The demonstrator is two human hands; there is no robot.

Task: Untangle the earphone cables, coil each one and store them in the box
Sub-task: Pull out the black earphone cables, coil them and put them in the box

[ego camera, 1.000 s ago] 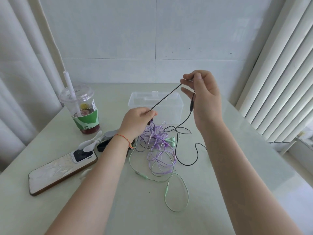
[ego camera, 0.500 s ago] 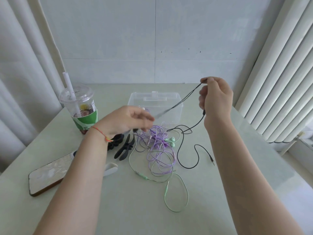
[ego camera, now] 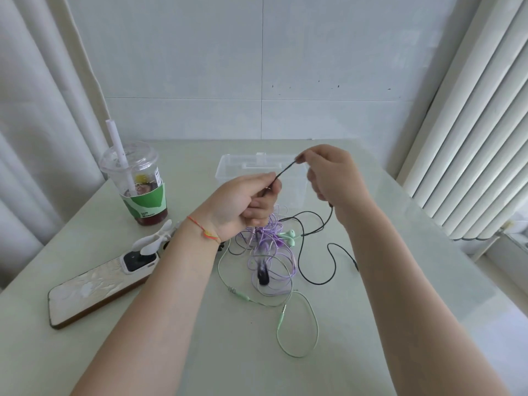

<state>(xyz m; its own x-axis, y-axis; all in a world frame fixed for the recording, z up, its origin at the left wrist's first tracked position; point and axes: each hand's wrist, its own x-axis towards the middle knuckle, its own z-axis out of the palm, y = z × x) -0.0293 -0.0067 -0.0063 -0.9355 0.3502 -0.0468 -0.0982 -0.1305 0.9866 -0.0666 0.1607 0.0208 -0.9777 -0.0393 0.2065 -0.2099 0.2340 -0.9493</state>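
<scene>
above the clear plastic box (ego camera: 228, 175), left hand (ego camera: 245, 204) curled round a black earphone cable (ego camera: 317, 250), right hand (ego camera: 333, 175) pinching the same cable at fingertips, short stretch taut between the two. in front of the box, rest of the black cable looping down onto the pale table (ego camera: 200, 352), beside a purple cable (ego camera: 271, 252) and a mint green cable (ego camera: 303, 324) lying tangled. left of the box, a lidded drink cup (ego camera: 137, 184) with straw; nearer, a phone (ego camera: 97, 290) and a small white fan (ego camera: 154, 238).
</scene>
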